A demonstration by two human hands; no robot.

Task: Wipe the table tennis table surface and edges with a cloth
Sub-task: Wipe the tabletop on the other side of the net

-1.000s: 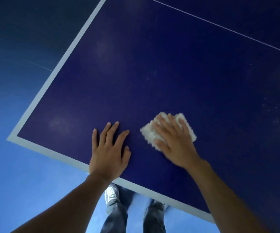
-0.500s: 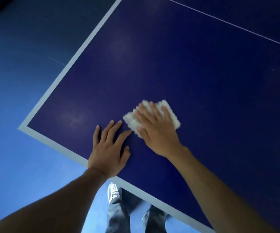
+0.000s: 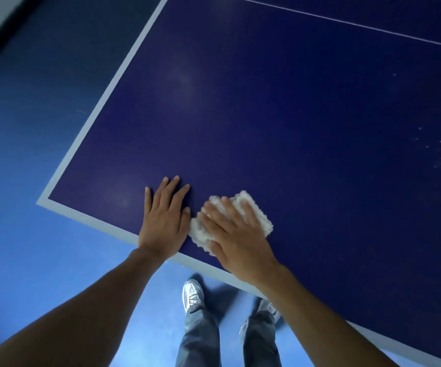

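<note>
Wiping near the tabletop [image 3: 293, 115] corner: right hand [image 3: 236, 234] flat on cloth [image 3: 256, 215], left hand [image 3: 165, 221] spread flat, bracing; next, likely the white edge [image 3: 92, 218].

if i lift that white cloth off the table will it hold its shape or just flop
Probably flop: the cloth looks soft and fluffy, with ragged, bunched edges under the right hand. It likely weighs little, since it lies thin and flat beneath the palm. On the smooth table it should slide easily when pushed, though loose corners may fold over. The left hand only rests beside it.
</note>
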